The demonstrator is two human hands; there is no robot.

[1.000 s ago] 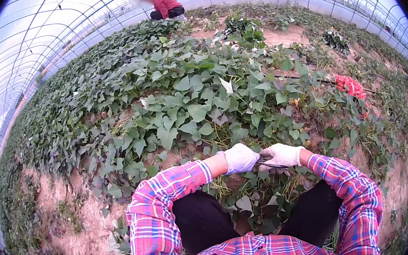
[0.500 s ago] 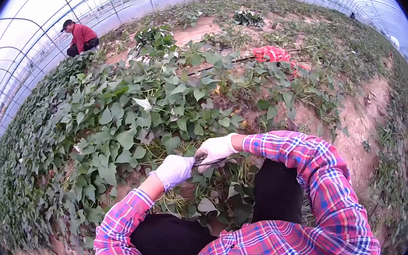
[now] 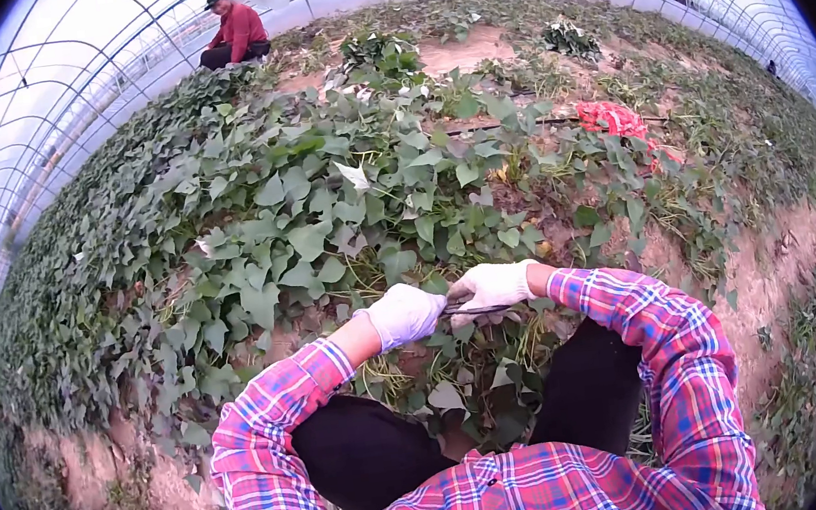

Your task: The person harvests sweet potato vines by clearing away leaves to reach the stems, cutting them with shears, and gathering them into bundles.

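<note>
- Bringing both gloved hands together, you have thin dark strands stretched between them; what these are is too small to tell.
- Your left hand is curled nearly into a fist around one end, its fingertips partly hidden.
- Your right hand pinches the strands between thumb and bent fingers, just beside the left, at its three o'clock.
- The strands sit above leafy vines, in front of your dark-trousered knees, which lie at seven and five o'clock from your hands.
- At eleven o'clock, near, a pale leaf stands out; farther along that line a person in a red top crouches.
- Between one and two o'clock lies a red bundle.
- At three o'clock, well apart, bare soil shows.
</note>
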